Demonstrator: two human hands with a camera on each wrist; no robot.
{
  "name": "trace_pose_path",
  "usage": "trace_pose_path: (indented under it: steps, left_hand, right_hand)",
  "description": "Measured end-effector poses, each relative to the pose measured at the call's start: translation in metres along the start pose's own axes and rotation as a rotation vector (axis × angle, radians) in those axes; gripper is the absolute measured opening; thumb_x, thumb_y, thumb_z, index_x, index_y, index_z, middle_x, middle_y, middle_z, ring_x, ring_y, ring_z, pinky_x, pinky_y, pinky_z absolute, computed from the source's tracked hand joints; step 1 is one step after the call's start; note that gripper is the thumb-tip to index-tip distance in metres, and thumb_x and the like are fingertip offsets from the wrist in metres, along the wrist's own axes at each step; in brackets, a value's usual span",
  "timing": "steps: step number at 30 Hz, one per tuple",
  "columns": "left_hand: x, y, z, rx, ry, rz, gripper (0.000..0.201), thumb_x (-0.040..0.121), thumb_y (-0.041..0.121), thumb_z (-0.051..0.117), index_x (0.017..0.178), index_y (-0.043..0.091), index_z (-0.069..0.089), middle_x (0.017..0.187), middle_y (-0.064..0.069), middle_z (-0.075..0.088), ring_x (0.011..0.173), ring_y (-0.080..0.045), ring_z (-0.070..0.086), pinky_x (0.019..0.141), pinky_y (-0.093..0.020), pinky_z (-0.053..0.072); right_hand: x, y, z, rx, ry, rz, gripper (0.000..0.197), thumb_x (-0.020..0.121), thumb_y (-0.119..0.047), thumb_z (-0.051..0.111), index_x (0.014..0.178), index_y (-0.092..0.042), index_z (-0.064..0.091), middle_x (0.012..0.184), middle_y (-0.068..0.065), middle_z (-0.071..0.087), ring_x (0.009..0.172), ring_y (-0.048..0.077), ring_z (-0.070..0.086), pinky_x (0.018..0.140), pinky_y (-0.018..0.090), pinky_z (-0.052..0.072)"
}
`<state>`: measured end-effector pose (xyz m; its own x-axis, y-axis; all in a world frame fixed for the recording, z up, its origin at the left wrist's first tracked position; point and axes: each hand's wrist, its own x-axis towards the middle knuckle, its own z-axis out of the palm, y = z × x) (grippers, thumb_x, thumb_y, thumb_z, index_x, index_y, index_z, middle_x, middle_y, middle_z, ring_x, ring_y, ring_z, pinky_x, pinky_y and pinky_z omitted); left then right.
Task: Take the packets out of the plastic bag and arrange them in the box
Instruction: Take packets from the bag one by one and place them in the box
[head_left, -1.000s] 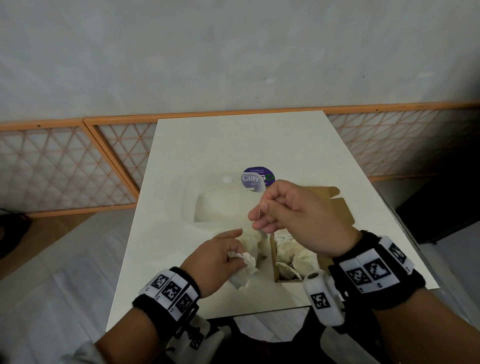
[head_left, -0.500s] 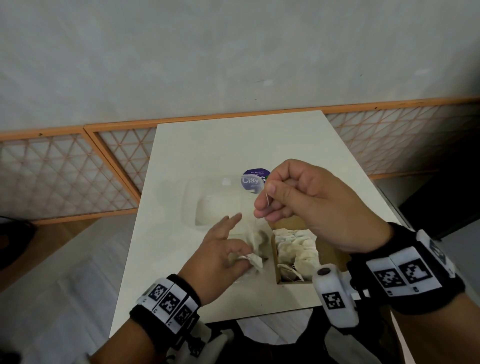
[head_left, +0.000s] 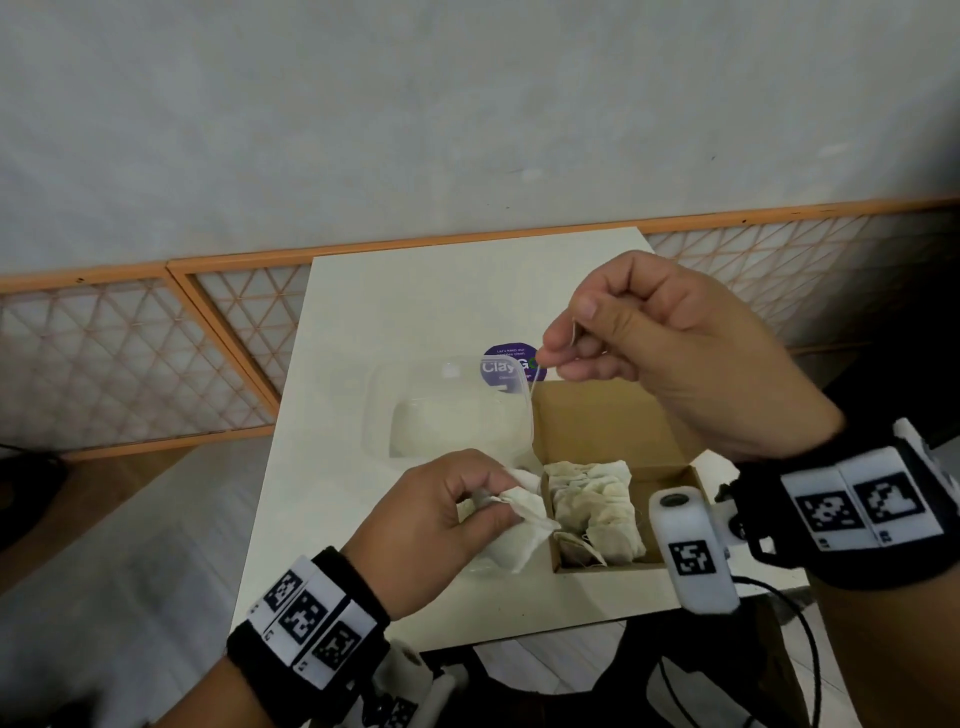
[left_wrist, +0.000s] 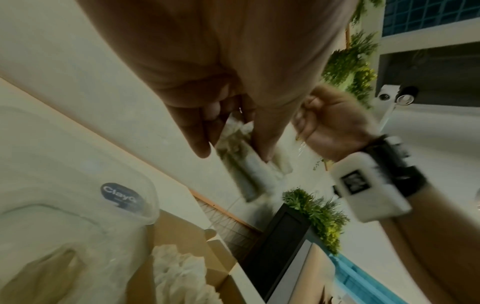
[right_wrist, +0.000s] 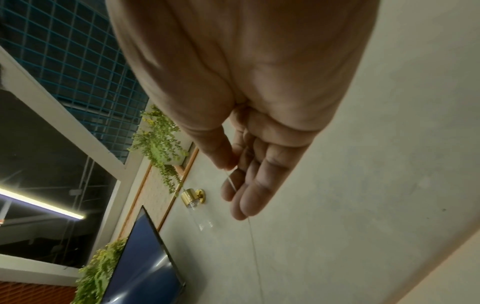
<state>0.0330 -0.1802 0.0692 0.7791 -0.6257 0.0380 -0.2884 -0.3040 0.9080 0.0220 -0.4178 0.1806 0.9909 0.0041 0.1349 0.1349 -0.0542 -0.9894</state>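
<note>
A brown cardboard box (head_left: 613, 415) lies open on the white table (head_left: 415, 301). Several pale packets (head_left: 592, 499) are packed in its near left part. My left hand (head_left: 467, 504) grips a white packet (head_left: 524, 512) just left of the box, over crumpled clear plastic (head_left: 488, 564). In the left wrist view the packet (left_wrist: 244, 164) sits between thumb and fingers of the left hand (left_wrist: 233, 152). My right hand (head_left: 566, 343) is raised above the box's far edge and pinches a thin string (head_left: 535, 384) that runs down toward the packet. The string (right_wrist: 253, 236) hangs from the right hand (right_wrist: 233, 170).
A clear plastic container (head_left: 447, 415) stands behind my left hand, touching the box's left side, with a purple round sticker (head_left: 509, 364) seen at its far right corner. An orange lattice rail (head_left: 156, 364) runs along the wall behind the table. The table's near edge is close below the box.
My right hand has risen and moved away from the left hand, drawing the string taut. The left hand stays beside the box, now closed round the packet.
</note>
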Motion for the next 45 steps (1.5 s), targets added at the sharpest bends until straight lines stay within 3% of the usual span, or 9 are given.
trace_pose_path:
  steps: [6, 9, 13, 18, 25, 30, 35, 42, 45]
  left_hand:
    - [-0.009, 0.016, -0.002, -0.078, 0.012, 0.068, 0.015, 0.095, 0.010, 0.073, 0.095, 0.024, 0.078, 0.104, 0.009, 0.069, 0.099, -0.017, 0.070, 0.086, -0.023, 0.053]
    - [-0.011, 0.019, -0.006, -0.136, 0.046, 0.076, 0.008, 0.094, 0.018, 0.072, 0.096, 0.020, 0.079, 0.104, 0.003, 0.072, 0.097, -0.020, 0.071, 0.084, -0.025, 0.054]
    - [-0.011, 0.020, -0.010, -0.269, 0.071, 0.022, 0.016, 0.090, 0.029, 0.073, 0.097, 0.016, 0.079, 0.101, -0.005, 0.074, 0.095, -0.026, 0.071, 0.079, -0.053, 0.056]
    - [-0.007, 0.024, -0.016, -0.339, 0.036, -0.020, 0.015, 0.090, 0.017, 0.071, 0.100, 0.010, 0.079, 0.106, -0.008, 0.077, 0.100, -0.038, 0.070, 0.089, -0.056, 0.054]
    - [-0.002, 0.025, -0.025, -0.323, 0.082, 0.018, 0.018, 0.095, 0.025, 0.074, 0.109, 0.014, 0.079, 0.099, -0.029, 0.072, 0.094, -0.053, 0.063, 0.089, -0.061, 0.054]
    - [0.002, 0.032, -0.026, -0.445, 0.180, -0.016, 0.018, 0.086, 0.018, 0.071, 0.099, 0.013, 0.082, 0.102, -0.013, 0.080, 0.098, -0.029, 0.074, 0.088, -0.036, 0.058]
    - [0.010, 0.039, -0.027, -0.517, 0.240, -0.072, 0.014, 0.085, 0.018, 0.072, 0.093, 0.013, 0.083, 0.084, -0.011, 0.077, 0.071, -0.020, 0.065, 0.065, -0.023, 0.053]
    - [0.020, 0.036, -0.031, -0.571, 0.300, -0.151, 0.017, 0.086, 0.025, 0.078, 0.097, 0.014, 0.082, 0.089, -0.015, 0.061, 0.082, -0.029, 0.042, 0.075, -0.044, 0.034]
    - [0.022, 0.038, -0.033, -0.571, 0.342, -0.141, 0.016, 0.085, 0.025, 0.078, 0.095, 0.015, 0.083, 0.088, -0.015, 0.058, 0.074, -0.026, 0.036, 0.066, -0.034, 0.032]
  right_hand:
    - [0.011, 0.033, -0.019, -0.123, 0.131, 0.102, 0.008, 0.103, -0.011, 0.061, 0.097, -0.009, 0.066, 0.104, 0.014, 0.077, 0.107, 0.034, 0.073, 0.089, 0.039, 0.062]
    - [0.001, 0.049, -0.020, -0.438, 0.130, 0.130, 0.009, 0.099, -0.023, 0.067, 0.092, -0.024, 0.072, 0.095, -0.005, 0.077, 0.093, 0.009, 0.072, 0.084, 0.032, 0.056]
    - [-0.018, 0.053, -0.011, -0.630, 0.029, 0.174, 0.013, 0.100, -0.036, 0.063, 0.111, -0.035, 0.069, 0.106, -0.016, 0.073, 0.107, -0.004, 0.063, 0.093, 0.033, 0.051]
    - [-0.031, 0.038, 0.016, -0.242, -0.183, 0.138, 0.032, 0.107, -0.018, 0.052, 0.135, -0.028, 0.064, 0.127, -0.007, 0.072, 0.111, 0.013, 0.072, 0.098, 0.035, 0.057]
    - [-0.037, 0.043, 0.042, -0.050, -0.270, 0.154, 0.032, 0.104, -0.026, 0.055, 0.128, -0.009, 0.068, 0.118, 0.008, 0.076, 0.112, 0.021, 0.072, 0.098, 0.035, 0.058]
    - [-0.038, 0.045, 0.045, 0.221, -0.289, 0.272, 0.046, 0.096, -0.044, 0.062, 0.125, -0.009, 0.070, 0.118, 0.015, 0.075, 0.110, 0.029, 0.073, 0.092, 0.039, 0.061]
    - [-0.032, 0.056, 0.055, 0.199, -0.364, 0.244, 0.040, 0.097, -0.014, 0.070, 0.136, -0.014, 0.061, 0.116, 0.023, 0.070, 0.106, 0.031, 0.072, 0.093, 0.042, 0.058]
    - [-0.028, 0.069, 0.061, 0.136, -0.312, 0.242, 0.022, 0.098, -0.007, 0.068, 0.120, -0.010, 0.066, 0.090, 0.006, 0.067, 0.073, 0.023, 0.057, 0.069, 0.034, 0.053]
    - [-0.031, 0.073, 0.060, 0.099, -0.286, 0.251, 0.018, 0.107, -0.012, 0.054, 0.117, -0.011, 0.068, 0.082, 0.004, 0.065, 0.061, 0.012, 0.051, 0.063, 0.032, 0.051]
